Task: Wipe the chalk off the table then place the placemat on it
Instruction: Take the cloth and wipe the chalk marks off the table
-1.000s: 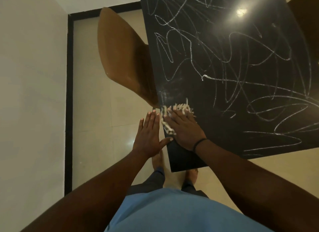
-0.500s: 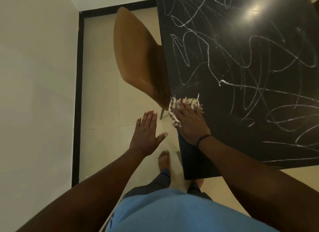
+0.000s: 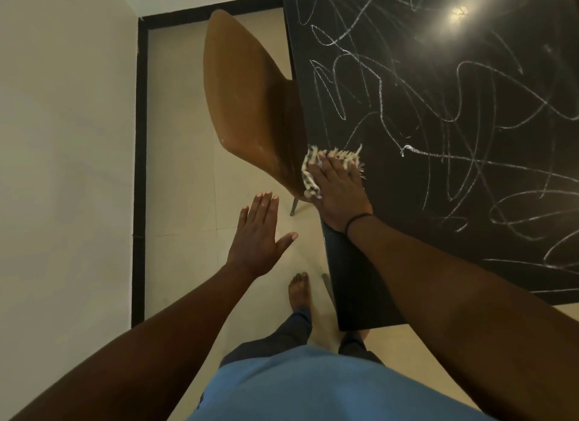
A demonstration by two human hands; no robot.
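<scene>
— What does the room look like, from biggest to smallest?

— Pale floor tiles (image 3: 188, 157) fill the left and the bottom, with a white wall (image 3: 62, 138) and a dark skirting strip (image 3: 140, 170) at the left side. On the right stands the black table (image 3: 470, 201), its top covered with white chalk scribbles (image 3: 407, 113), and a lamp is reflected on it near the far part. One brown chair (image 3: 247, 107) is pushed against the left edge of the table.

— And the person?

— I see a blue shirt (image 3: 313, 389) and one bare foot (image 3: 299, 290) on the floor just beside the table corner.

— Where is the cloth?

— The striped cloth (image 3: 308, 177), with a frayed edge, lies on the table top at its left edge. It is under the right hand (image 3: 340, 195). The fingers are stretched flat on top of it and press it down; the cloth sticks out past the fingertips and at the thumb side. I cannot tell if it is the placemat.

— And the other hand?

— The left hand (image 3: 260, 232) is in the air over the floor, near the table corner but apart from it. Its fingers are straight and together, the thumb is spread, and it holds nothing.
</scene>
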